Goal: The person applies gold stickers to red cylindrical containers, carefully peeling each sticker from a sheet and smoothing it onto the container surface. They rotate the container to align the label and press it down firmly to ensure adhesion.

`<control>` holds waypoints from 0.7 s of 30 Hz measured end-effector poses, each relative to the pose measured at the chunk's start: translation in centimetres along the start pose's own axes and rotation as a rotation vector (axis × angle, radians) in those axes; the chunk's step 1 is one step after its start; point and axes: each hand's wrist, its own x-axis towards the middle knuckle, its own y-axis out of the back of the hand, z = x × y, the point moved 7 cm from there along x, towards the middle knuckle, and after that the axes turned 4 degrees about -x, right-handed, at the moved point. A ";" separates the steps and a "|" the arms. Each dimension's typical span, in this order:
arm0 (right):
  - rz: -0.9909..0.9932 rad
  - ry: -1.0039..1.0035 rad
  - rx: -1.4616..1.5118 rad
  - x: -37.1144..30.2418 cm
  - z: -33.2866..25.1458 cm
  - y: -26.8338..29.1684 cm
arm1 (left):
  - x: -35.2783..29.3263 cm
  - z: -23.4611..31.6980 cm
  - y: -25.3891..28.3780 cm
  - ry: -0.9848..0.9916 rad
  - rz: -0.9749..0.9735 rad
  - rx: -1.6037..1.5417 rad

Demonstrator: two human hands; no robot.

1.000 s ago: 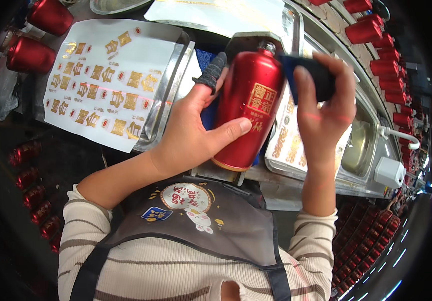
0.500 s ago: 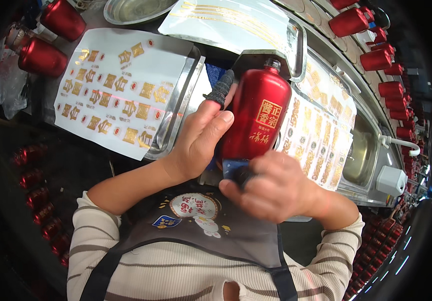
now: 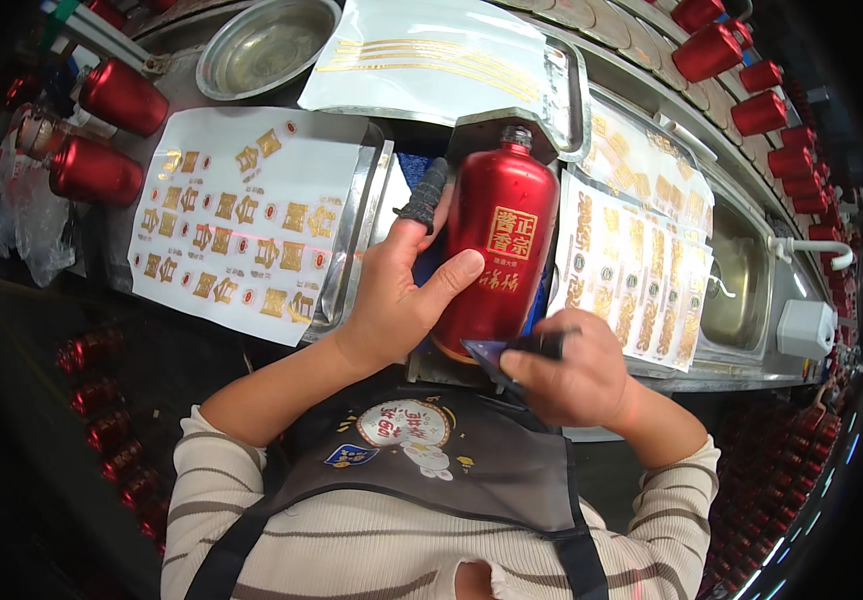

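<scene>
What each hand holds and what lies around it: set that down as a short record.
Left hand: holds red bottle, thumb on its front, black wrap on one finger
Right hand: grips flat tool near the bottle's base
Bottle neck: points away from the person
Left: white sheet with gold designs
Right: gold-patterned sheets

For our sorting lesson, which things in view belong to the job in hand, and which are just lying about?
Belonging:
red bottle, held by left hand
dark flat tool, in right hand
gold-decal sheets, probably

Seemingly lying about:
clear plastic bag
white plastic jug
</scene>
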 end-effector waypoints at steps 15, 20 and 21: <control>0.159 -0.008 -0.215 1.0 2.9 1.1 | -3.8 3.9 -1.7 -0.136 -0.407 0.767; 0.006 -0.504 0.235 -1.5 3.0 1.4 | -3.4 2.6 -3.9 -0.187 -0.281 0.970; 0.135 -0.756 0.395 -3.7 5.7 1.7 | -3.1 2.6 -3.4 -0.075 -0.268 0.776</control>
